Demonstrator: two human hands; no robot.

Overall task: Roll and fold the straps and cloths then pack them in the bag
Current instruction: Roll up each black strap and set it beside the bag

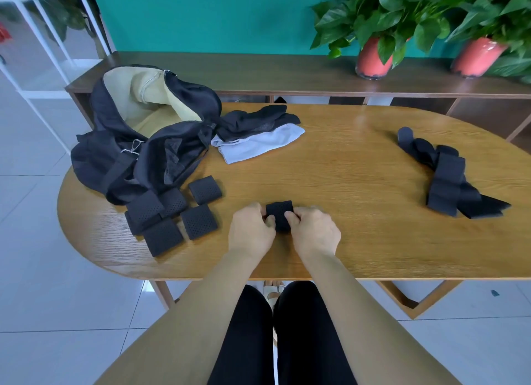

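Note:
A small black rolled strap [279, 215] sits on the wooden table [344, 183] near its front edge. My left hand [251, 231] and my right hand [314, 231] pinch it from either side, thumbs on top. Several rolled perforated black straps [172, 212] lie in a cluster to the left. Behind them stands the open black bag [149, 143] with a tan lining. A black cloth [255, 120] and a light grey cloth [258, 143] lie beside the bag. Loose black straps [448, 177] are piled at the right.
Two potted plants in red pots [373, 58] stand on a dark sideboard [258, 68] behind the table. A white shelf frame [43, 39] is at the far left. My legs and a sandalled foot show under the table's front edge.

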